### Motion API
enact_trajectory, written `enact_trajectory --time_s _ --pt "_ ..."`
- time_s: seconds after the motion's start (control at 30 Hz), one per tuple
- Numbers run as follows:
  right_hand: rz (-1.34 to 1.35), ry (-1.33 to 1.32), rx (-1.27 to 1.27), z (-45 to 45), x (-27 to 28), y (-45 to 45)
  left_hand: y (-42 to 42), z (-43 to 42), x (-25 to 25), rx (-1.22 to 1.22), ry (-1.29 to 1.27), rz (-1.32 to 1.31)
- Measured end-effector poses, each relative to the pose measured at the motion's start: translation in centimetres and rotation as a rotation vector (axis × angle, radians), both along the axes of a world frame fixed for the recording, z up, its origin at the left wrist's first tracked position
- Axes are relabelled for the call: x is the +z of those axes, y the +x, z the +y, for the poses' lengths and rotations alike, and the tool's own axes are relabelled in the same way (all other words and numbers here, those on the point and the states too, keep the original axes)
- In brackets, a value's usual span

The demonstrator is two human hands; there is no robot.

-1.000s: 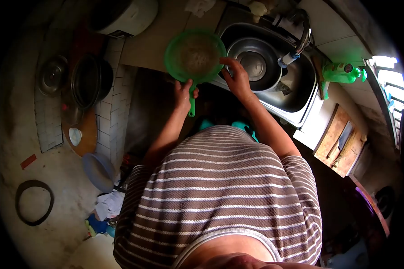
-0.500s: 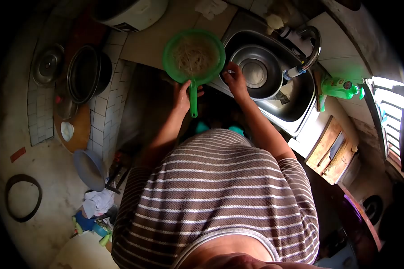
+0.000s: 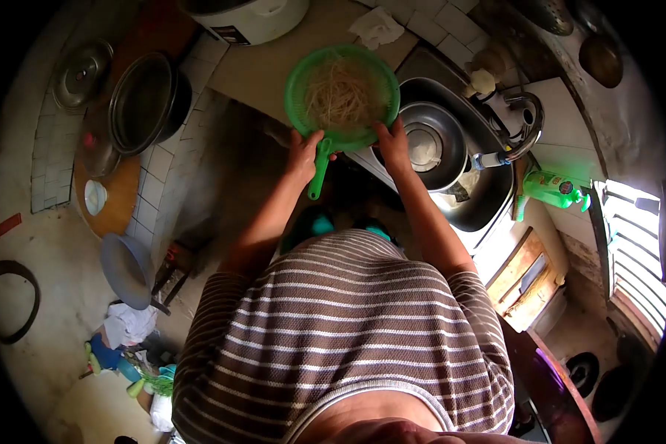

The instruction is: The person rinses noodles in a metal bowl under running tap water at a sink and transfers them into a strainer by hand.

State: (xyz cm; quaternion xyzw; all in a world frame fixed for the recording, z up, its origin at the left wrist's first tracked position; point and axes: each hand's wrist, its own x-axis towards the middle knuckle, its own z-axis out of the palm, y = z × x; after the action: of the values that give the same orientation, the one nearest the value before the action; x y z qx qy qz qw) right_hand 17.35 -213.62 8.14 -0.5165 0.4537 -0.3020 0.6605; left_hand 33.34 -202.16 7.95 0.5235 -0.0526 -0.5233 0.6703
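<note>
A green plastic colander (image 3: 294,103) with a long handle is held over the counter edge. Thin pale strands (image 3: 339,95) lie inside it; I cannot tell what they are. My left hand (image 3: 302,155) grips the rim where the green handle (image 3: 319,174) joins it, fingers curled beneath. On the near right side of the rim, my right hand (image 3: 394,148) is closed, thumb on top and fingers mostly hidden below. A metal basin (image 3: 453,137) sits in the sink (image 3: 488,203) just right of that hand.
The faucet (image 3: 531,126) curves over the sink's far side. A green bottle (image 3: 551,189) and a wooden board (image 3: 522,285) stand to the right. On the left are a dark pot (image 3: 144,103) and a metal lid (image 3: 83,74). A white cooker (image 3: 263,24) stands at the back.
My right hand has moved from beside the basin to the colander's rim and closed on it. The colander has shifted slightly right in view and looks larger. The whole view has turned a little.
</note>
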Motion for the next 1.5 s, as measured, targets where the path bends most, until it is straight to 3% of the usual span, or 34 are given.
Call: enact_trajectory --time_s 0.1,0.3,0.37,0.53,0.67,0.73,0.87,0.93,1.17,1.23,1.3,1.37,1.5 --pt "0.102 0.201 0.050 -1.3 -3.4 0.1 0.6 -0.3 -2.7 -0.072 0.036 0.100" --pt "-0.059 0.159 -0.012 -0.4 -1.6 0.4 0.4 -0.2 -0.3 0.013 -0.023 -0.021" --pt "-0.020 0.212 -0.007 -0.5 -4.1 0.5 0.4 0.0 -1.2 0.013 0.011 0.002" --pt "-0.082 0.348 0.008 -0.7 -1.3 0.9 1.7 0.2 -1.3 0.028 0.059 0.031" --pt "0.104 -0.004 -0.007 -5.9 -3.1 0.6 3.5 1.4 2.0 0.063 0.061 0.006" --pt "0.364 -0.518 -0.006 -10.4 -5.5 1.7 5.0 2.3 2.9 0.056 0.094 -0.009" --pt "0.394 -1.169 -0.095 -19.0 -7.5 7.6 8.0 4.6 5.1 0.042 0.140 -0.062" --pt "0.442 -1.009 -0.132 -21.0 -6.6 11.2 9.4 6.1 5.6 0.044 0.186 -0.064" --pt "0.959 -1.040 0.136 -23.4 -12.2 20.8 12.1 7.7 7.1 0.113 0.296 -0.108" --pt "0.787 -1.215 0.250 -20.9 -13.3 24.0 12.4 7.2 7.9 0.139 0.302 -0.119" --pt "0.902 -1.345 0.536 -15.1 -9.3 25.3 12.4 6.6 8.5 0.167 0.286 -0.134" --pt "0.683 -1.450 0.655 -10.4 -9.9 24.5 13.0 6.8 7.9 0.152 0.296 -0.140" --pt "0.568 -1.383 0.800 -3.1 -8.7 19.2 13.0 6.0 8.5 0.131 0.343 -0.180"
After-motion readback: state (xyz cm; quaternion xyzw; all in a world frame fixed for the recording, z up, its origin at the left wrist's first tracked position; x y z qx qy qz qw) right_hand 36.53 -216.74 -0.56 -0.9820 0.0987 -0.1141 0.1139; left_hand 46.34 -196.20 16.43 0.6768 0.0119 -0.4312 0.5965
